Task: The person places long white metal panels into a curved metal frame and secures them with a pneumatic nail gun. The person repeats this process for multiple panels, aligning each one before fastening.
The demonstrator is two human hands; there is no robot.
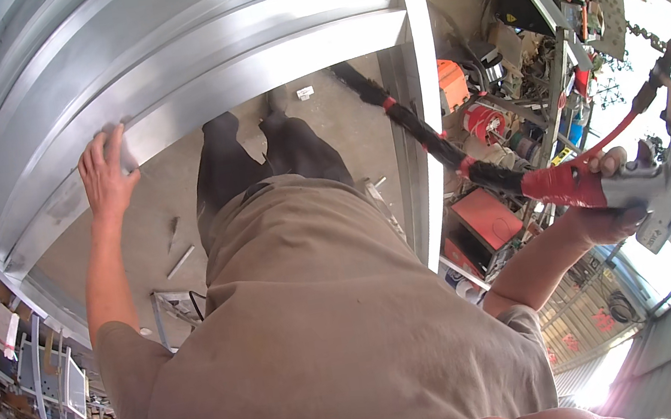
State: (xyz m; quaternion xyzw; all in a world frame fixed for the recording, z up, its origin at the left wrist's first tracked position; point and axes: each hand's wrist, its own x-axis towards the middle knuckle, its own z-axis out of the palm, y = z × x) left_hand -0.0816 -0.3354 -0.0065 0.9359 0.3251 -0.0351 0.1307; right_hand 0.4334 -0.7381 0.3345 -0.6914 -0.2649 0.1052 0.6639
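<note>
My left hand (106,174) lies with its fingers stretched out on the edge of a silver sheet-metal frame (262,69). It holds nothing. Off to the right, my right hand (613,211) is raised and wrapped round a grey metal hand tool (634,185) that I cannot name for certain. The rear of the tool is bound in red tape (562,186). From there a thick black hose (419,128), banded with red tape, runs toward the floor at the upper middle. My fingers and the glare partly hide the tool's front.
Long metal rails of the frame arch across the upper left, and an upright bar (423,66) bounds it on the right. Loose scraps (180,261) lie on the concrete floor (82,256). An orange case (452,84), a red box (486,217) and crowded racks stand at the right.
</note>
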